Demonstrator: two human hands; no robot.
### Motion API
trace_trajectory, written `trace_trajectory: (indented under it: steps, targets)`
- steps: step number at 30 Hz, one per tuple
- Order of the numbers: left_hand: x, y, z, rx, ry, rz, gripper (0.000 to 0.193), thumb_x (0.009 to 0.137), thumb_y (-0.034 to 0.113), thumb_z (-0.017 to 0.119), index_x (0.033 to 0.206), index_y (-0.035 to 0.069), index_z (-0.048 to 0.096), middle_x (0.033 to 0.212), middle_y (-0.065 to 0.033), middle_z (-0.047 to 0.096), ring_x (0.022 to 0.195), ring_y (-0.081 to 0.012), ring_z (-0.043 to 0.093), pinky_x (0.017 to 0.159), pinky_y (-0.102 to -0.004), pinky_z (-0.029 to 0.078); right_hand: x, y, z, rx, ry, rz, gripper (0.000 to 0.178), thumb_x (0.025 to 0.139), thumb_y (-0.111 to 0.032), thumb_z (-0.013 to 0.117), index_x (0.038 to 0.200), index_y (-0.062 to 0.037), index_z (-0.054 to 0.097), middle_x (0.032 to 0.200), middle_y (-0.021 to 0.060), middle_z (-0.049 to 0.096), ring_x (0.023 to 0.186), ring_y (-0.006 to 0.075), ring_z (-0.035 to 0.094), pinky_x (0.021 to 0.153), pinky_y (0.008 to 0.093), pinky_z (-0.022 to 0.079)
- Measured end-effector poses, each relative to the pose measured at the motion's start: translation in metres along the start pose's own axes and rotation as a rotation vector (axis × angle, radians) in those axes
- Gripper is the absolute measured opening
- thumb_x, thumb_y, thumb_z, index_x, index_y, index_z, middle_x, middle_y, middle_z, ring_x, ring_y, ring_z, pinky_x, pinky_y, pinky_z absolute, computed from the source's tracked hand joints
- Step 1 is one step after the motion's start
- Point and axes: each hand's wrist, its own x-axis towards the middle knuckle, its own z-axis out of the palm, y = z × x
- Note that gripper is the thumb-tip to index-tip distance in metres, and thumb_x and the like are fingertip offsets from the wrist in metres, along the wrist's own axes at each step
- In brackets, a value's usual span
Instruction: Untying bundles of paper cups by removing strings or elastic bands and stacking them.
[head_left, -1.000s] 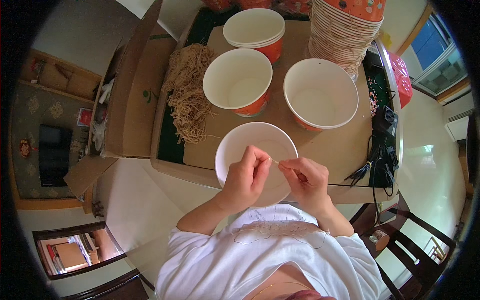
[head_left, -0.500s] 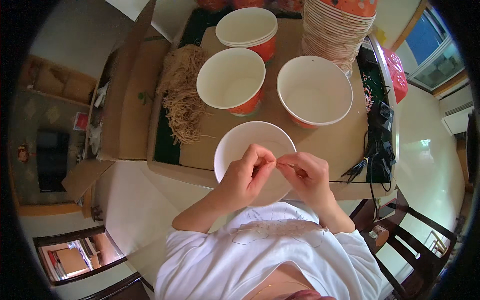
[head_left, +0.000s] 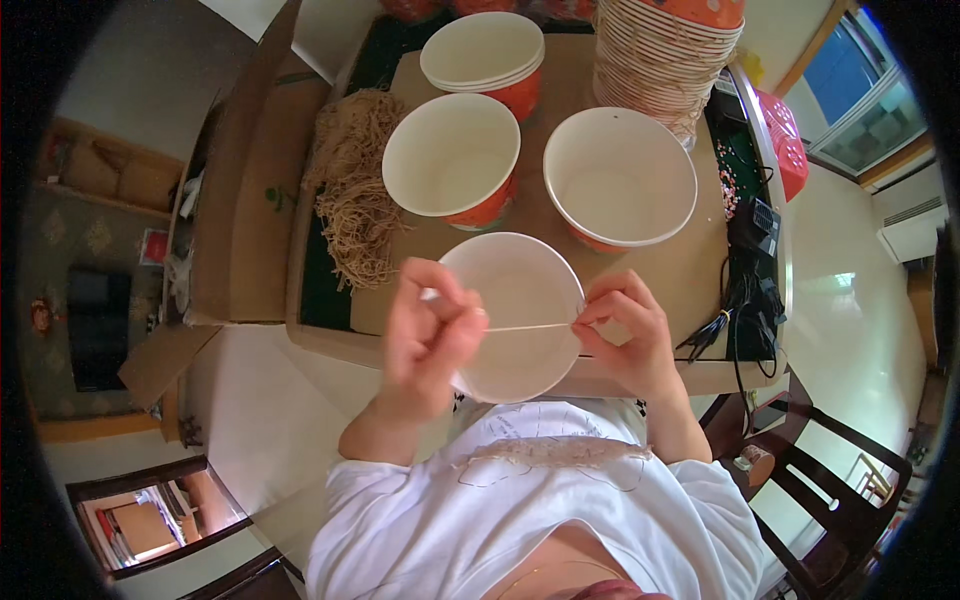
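A thin pale string (head_left: 530,327) stretches nearly straight between my two hands, across the mouth of a white paper bucket (head_left: 515,270) at the table's near edge. My left hand (head_left: 430,330), slightly blurred, pinches one end over the bucket's left rim. At the right rim, my right hand (head_left: 628,330) holds the other end between thumb and fingertips. Just beyond stand another orange-sided bucket (head_left: 452,155) on the left and a wider one (head_left: 620,178) on the right, their pale insides facing up.
Tangled tan strings (head_left: 358,190) lie at the table's left, beside an open cardboard box (head_left: 240,200). Farther back are nested buckets (head_left: 482,50) and a tall stack of buckets (head_left: 665,60). Black cables (head_left: 735,310) and a pink basket (head_left: 780,145) are along the right edge.
My hands have moved apart from meeting over the bucket, left hand leftward and right hand slightly right. The string now shows taut between them.
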Motion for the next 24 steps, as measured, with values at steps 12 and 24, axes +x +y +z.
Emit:
trace_trajectory:
  steps: [12, 24]
  targets:
    - [0.003, 0.019, -0.02, -0.046, 0.104, 0.016, 0.018, 0.089, -0.002, 0.05, 0.099, 0.008, 0.04, 0.067, 0.0036, 0.039, 0.054, -0.0026, 0.033, 0.048, -0.0195, 0.024, -0.008, 0.0, -0.011, -0.023, 0.034, 0.01, 0.017, 0.07, 0.004, 0.072, 0.079, -0.0022, 0.059, 0.092, 0.0084, 0.058, 0.083, 0.0221, 0.058, 0.071, 0.0302, 0.047]
    - [0.001, 0.018, -0.063, 0.962, -0.422, -0.153, 0.012, 0.077, 0.004, 0.07, 0.089, 0.004, 0.07, 0.071, -0.006, 0.058, 0.064, -0.0166, 0.056, 0.057, -0.0301, 0.043, -0.016, 0.011, -0.037, 0.103, 0.096, 0.311, 0.02, 0.077, 0.001, 0.069, 0.095, -0.0009, 0.061, 0.094, 0.0085, 0.065, 0.088, 0.0168, 0.062, 0.075, 0.0288, 0.048]
